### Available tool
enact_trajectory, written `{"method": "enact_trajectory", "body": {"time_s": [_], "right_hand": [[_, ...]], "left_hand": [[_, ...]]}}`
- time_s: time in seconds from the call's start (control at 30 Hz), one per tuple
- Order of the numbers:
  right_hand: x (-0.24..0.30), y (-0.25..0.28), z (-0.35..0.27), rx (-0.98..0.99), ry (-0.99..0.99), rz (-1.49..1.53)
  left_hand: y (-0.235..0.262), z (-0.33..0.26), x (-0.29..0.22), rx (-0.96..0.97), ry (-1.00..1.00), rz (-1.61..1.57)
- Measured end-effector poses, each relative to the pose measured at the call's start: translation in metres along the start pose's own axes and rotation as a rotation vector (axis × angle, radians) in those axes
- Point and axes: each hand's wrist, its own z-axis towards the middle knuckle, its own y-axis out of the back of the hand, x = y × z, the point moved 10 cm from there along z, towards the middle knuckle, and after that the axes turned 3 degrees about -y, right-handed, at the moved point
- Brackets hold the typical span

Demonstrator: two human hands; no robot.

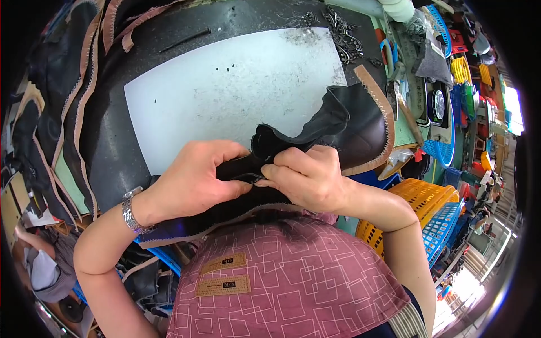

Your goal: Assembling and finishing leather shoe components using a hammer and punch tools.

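Observation:
A black leather boot upper [366,127] with a tan zigzag-stitched border lies across the near edge of the workbench and against my apron. My left hand [194,177], with a metal watch at the wrist, pinches a fold of the leather between thumb and fingers. Close beside it, my right hand [307,177] has its fingers curled tightly around the same fold. The thumbs almost meet over a narrow seam or edge. Between the hands the black lining stands up in a crumpled roll. Whether a small part is also held in the fingertips is hidden.
A scuffed white sheet [225,96] with tiny black bits covers the bench middle. Metal chains [345,39] lie beyond its right corner, a dark rod [186,40] at its far left. More leather uppers [84,84] are heaped left. A yellow basket [420,194] stands right.

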Motion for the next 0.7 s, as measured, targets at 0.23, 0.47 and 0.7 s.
{"method": "enact_trajectory", "body": {"time_s": [0.23, 0.47, 0.7], "right_hand": [[-0.002, 0.005, 0.003, 0.006, -0.044, 0.102], [-0.012, 0.002, 0.006, 0.054, -0.159, 0.248], [-0.016, -0.012, 0.023, 0.425, -0.286, 0.315]], "left_hand": [[-0.009, 0.000, 0.006, 0.086, 0.096, -0.197], [-0.009, -0.003, -0.002, 0.070, 0.011, -0.120], [-0.020, -0.016, -0.037, -0.048, -0.197, 0.366]]}}
